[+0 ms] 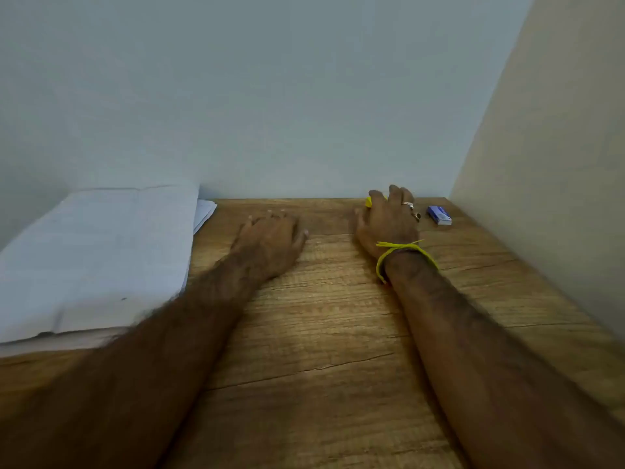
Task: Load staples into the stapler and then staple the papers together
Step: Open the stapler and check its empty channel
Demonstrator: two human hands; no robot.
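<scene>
My right hand (387,221) curls over a yellow stapler (369,201) at the back of the wooden table (321,333), fingers closing round it; how firm the grip is, I cannot tell. My left hand (270,242) lies flat, palm down, fingers loosely spread, holding nothing. A blue staple box (439,214) sits just right of my right hand, near the side wall (548,164). The papers (94,258) fill the left edge against the back wall (270,96). Bare wood stretches between my forearms.
</scene>
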